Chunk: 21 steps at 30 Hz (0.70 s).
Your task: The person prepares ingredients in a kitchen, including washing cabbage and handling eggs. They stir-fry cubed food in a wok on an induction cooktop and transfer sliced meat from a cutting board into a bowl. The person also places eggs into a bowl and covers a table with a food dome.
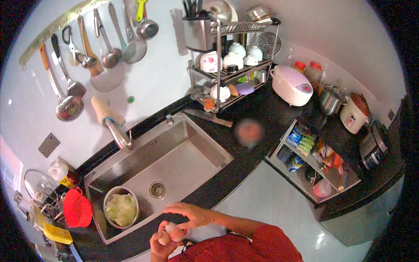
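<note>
Low in the view, in front of the sink's near edge, my left hand [160,249] is closed around pale, rounded eggs [175,232]. At least two seem to be in it; the fingers hide part of them. Just above, my right hand [191,214] reaches in from the right with its fingers stretched out and apart, and nothing shows in its grasp. Its thumb side is close to the eggs; I cannot tell whether it touches them. A bowl of pale green cut vegetable pieces [121,210] sits in the left end of the steel sink [187,159].
A red basket [77,208] and a yellow-headed brush [57,234] lie left of the sink. A knife [209,118] rests behind it. Bowls fill a metal rack [219,81]; a rice cooker [291,85] stands right of it. Ladles [112,56] hang on the wall. An open shelf [305,150] holds packets.
</note>
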Each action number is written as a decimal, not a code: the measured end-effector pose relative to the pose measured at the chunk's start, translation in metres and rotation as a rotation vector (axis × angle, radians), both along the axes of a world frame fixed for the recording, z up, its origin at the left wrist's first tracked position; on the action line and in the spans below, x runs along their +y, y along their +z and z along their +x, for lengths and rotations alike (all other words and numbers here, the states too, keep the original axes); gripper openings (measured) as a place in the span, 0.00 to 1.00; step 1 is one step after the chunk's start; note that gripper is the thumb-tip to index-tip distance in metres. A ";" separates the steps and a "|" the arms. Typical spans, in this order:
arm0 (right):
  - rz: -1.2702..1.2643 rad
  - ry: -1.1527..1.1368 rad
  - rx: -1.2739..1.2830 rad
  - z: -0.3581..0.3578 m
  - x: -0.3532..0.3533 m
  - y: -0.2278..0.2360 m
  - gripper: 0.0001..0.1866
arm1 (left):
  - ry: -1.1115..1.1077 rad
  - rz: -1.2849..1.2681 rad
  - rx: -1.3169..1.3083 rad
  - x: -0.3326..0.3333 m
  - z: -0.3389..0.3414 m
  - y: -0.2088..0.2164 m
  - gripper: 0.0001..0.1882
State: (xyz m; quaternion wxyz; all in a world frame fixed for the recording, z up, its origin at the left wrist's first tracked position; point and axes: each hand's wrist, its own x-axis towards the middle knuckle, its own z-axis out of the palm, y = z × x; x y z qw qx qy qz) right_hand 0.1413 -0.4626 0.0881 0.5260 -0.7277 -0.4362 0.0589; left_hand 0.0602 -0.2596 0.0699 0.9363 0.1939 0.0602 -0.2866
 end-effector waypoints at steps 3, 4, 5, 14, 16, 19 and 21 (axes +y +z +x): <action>0.025 -0.084 0.093 -0.022 -0.052 -0.008 0.35 | -0.031 0.195 -0.152 -0.051 0.008 -0.006 0.24; 0.034 -0.104 0.140 -0.030 -0.065 -0.011 0.36 | -0.033 0.269 -0.201 -0.070 0.008 -0.004 0.24; 0.009 -0.145 0.195 -0.036 -0.077 -0.015 0.37 | -0.034 0.227 -0.189 -0.088 0.008 0.000 0.25; -0.089 -0.432 -0.023 -0.065 -0.158 -0.021 0.40 | -0.100 0.262 -0.507 -0.190 0.011 0.030 0.27; -0.103 -0.501 0.005 -0.073 -0.166 -0.024 0.40 | -0.167 0.270 -0.520 -0.199 0.016 0.026 0.28; -0.115 -0.624 -0.045 -0.084 -0.179 -0.028 0.38 | -0.269 0.246 -0.523 -0.215 0.022 0.031 0.30; -0.072 -0.684 0.031 -0.096 -0.185 -0.011 0.38 | -0.340 0.152 -0.226 -0.216 0.028 0.011 0.32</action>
